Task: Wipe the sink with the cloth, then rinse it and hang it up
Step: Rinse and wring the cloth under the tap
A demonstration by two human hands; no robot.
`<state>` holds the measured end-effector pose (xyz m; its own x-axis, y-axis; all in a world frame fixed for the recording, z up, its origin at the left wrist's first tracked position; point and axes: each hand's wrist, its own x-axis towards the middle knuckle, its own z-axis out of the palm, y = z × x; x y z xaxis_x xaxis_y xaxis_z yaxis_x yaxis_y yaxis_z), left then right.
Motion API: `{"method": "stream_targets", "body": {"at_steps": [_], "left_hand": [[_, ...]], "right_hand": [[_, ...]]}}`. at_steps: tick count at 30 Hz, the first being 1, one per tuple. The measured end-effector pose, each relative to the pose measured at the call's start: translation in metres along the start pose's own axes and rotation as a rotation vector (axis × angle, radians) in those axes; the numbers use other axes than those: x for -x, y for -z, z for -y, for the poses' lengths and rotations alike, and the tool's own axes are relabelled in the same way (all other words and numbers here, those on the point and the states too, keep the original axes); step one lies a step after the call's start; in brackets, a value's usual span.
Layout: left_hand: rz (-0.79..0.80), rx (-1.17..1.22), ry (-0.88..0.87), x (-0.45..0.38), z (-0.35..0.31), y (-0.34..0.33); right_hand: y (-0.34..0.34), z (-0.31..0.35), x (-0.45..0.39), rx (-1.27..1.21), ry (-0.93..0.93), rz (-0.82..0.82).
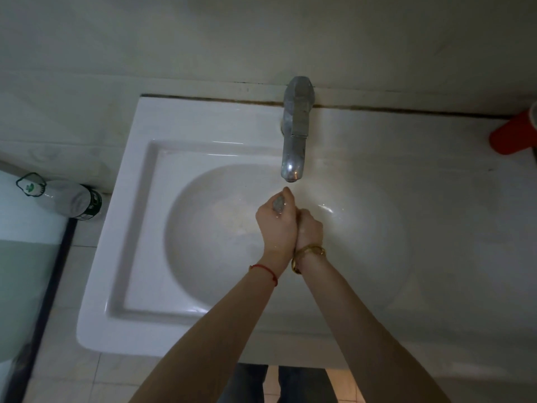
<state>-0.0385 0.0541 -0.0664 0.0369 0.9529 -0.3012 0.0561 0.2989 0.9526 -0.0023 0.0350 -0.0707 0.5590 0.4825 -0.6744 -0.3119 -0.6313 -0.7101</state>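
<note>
Both hands are pressed together over the round basin of the white sink (136, 216), just below the spout of the metal tap (294, 158). My left hand (277, 222) is closed around a small grey cloth (278, 205), and only a wet tip of the cloth shows above the fist. My right hand (310, 225) is clenched against the left one; whether it also grips the cloth is hidden. A red string circles the left wrist and a gold bracelet the right.
A red cup (514, 135) lies on the counter at the far right. A plastic bottle (62, 197) lies on the floor left of the sink, beside a glass panel with a dark frame (43, 301). The tiled wall runs behind the tap.
</note>
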Motion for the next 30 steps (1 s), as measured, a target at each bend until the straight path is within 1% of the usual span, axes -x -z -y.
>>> {"method": "stream_targets", "body": {"at_steps": [2,3,5,7,8,9,10,11,14,16,17,19,21,23,25,26,30], "left_hand": [[-0.058,0.040,0.113,-0.003,-0.001,0.000],[-0.079,0.071,0.191,-0.004,-0.003,0.000],[-0.073,0.191,0.347,-0.006,-0.006,-0.001],[-0.070,0.324,0.467,-0.009,-0.010,0.001],[-0.067,0.387,0.518,-0.012,-0.013,0.003],[-0.056,0.454,0.567,-0.014,-0.015,0.005],[-0.041,0.517,0.602,-0.015,-0.017,0.007],[-0.030,0.569,0.615,-0.016,-0.019,0.009],[0.017,0.596,0.548,-0.016,-0.022,0.010],[0.069,0.494,0.464,-0.012,-0.020,0.010],[0.089,0.397,0.390,-0.011,-0.016,0.010],[0.135,0.198,0.186,-0.007,-0.011,0.012],[0.208,0.077,-0.006,-0.001,-0.009,0.014],[0.257,-0.020,-0.132,0.004,-0.009,0.015],[0.271,-0.093,-0.178,0.009,-0.013,0.013],[0.252,-0.110,-0.180,0.010,-0.014,0.011],[0.124,-0.055,-0.146,0.010,-0.022,0.003]], "right_hand": [[-0.001,-0.003,-0.002,-0.040,-0.043,-0.091],[-0.001,-0.008,-0.002,-0.085,-0.029,-0.130],[-0.001,-0.011,0.004,-0.102,0.033,-0.145],[0.001,-0.014,0.010,-0.119,0.041,-0.074],[0.005,-0.010,0.016,-0.135,-0.009,-0.007],[0.010,-0.008,0.017,-0.165,-0.076,0.079],[0.018,-0.007,0.015,-0.234,-0.182,0.170],[0.026,-0.005,0.013,-0.341,-0.287,0.248],[0.049,-0.003,0.009,-0.709,-0.588,0.388],[0.053,-0.004,0.007,-0.805,-0.672,0.411],[0.052,-0.001,0.007,-0.804,-0.667,0.432],[0.046,0.004,0.008,-0.778,-0.656,0.462],[0.041,0.008,0.009,-0.777,-0.664,0.453],[0.035,0.010,0.010,-0.790,-0.652,0.440],[0.027,0.013,0.010,-0.835,-0.560,0.448],[0.022,0.014,0.010,-0.836,-0.509,0.451],[0.009,0.020,0.007,-0.887,-0.359,0.424]]}}
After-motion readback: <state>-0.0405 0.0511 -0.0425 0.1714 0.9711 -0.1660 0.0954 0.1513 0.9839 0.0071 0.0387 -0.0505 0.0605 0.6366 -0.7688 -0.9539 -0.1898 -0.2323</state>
